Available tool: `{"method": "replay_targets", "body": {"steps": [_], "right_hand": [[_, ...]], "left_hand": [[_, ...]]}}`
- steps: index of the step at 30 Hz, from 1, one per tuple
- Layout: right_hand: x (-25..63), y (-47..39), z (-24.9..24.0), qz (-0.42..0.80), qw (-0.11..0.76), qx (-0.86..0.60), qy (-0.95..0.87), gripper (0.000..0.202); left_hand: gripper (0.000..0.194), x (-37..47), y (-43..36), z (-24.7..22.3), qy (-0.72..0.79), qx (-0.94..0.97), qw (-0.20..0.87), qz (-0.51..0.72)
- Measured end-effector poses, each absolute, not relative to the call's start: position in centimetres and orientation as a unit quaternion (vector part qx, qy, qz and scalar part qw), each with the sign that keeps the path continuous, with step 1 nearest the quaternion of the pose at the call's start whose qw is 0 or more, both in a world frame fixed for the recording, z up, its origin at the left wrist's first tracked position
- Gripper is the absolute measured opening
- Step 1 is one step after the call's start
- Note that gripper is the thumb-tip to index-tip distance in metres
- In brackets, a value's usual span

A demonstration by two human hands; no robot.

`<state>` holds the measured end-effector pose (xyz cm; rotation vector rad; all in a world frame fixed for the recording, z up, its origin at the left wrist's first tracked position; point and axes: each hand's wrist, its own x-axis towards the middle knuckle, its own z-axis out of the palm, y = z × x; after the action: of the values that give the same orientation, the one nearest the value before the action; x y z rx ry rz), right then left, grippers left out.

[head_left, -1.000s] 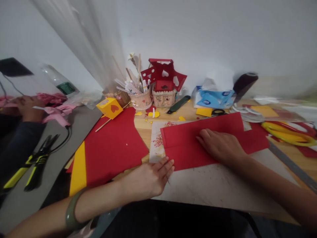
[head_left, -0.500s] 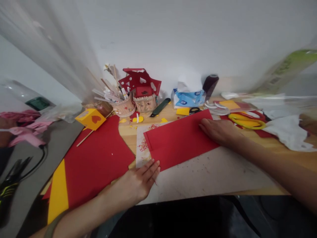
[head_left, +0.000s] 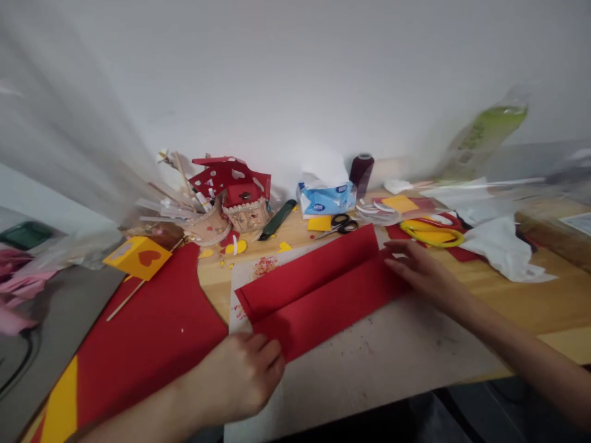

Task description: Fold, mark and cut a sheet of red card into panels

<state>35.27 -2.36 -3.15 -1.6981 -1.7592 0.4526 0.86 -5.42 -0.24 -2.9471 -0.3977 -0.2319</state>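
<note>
Both hands on red paper

Soft, even daylight, smeared at the edges

The white wall glows without glare and shadows on the bench are faint; the green bottle and clear sheeting blur and stretch, while the middle stays fairly sharp.
</note>
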Motion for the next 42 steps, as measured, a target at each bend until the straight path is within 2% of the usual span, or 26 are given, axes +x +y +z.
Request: {"method": "replay_targets", "body": {"steps": [4, 9, 12, 17, 24, 29, 31, 37, 42], "right_hand": [[34.7, -2.7, -4.3, 0.183, 0.346, -0.645, -0.656, 0.037], [35.1, -2.8, -5.2, 0.224, 0.374, -0.654, -0.619, 0.048], [35.8, -3.0, -5.0, 0.243, 0.36, -0.676, -0.595, 0.048], [35.9, -2.9, -3.8, 0.233, 0.269, -0.728, -0.586, 0.034], [33.6, -2.7, -3.1, 0.123, 0.131, -0.802, -0.57, 0.027], [33.1, -2.7, -3.1, 0.072, 0.001, -0.805, -0.588, 0.027], [33.2, -2.8, -3.2, 0.058, -0.025, -0.795, -0.604, 0.028], [33.4, -3.2, -4.1, 0.017, 0.004, -0.754, -0.657, 0.031], [33.3, -3.4, -4.2, -0.039, 0.033, -0.73, -0.681, 0.038]], "left_hand": [[0.024, 5.9, -2.6, -1.4, -0.065, -0.992, 0.066, -0.08], [0.053, 9.4, -1.5, -3.4, -0.081, -0.996, -0.045, 0.005], [0.06, 9.6, -1.5, -3.8, -0.1, -0.99, -0.096, 0.039], [0.053, 9.5, -1.4, -3.6, -0.133, -0.98, -0.14, 0.043], [0.053, 9.4, -1.3, -3.3, -0.131, -0.974, -0.178, 0.041], [0.053, 9.3, -1.1, -3.5, -0.124, -0.975, -0.177, 0.041], [0.054, 9.3, -1.0, -3.7, -0.122, -0.976, -0.175, 0.04], [0.05, 9.2, -1.1, -4.2, -0.111, -0.978, -0.176, 0.033], [0.055, 9.3, -1.2, -4.3, -0.111, -0.978, -0.173, 0.025]]}}
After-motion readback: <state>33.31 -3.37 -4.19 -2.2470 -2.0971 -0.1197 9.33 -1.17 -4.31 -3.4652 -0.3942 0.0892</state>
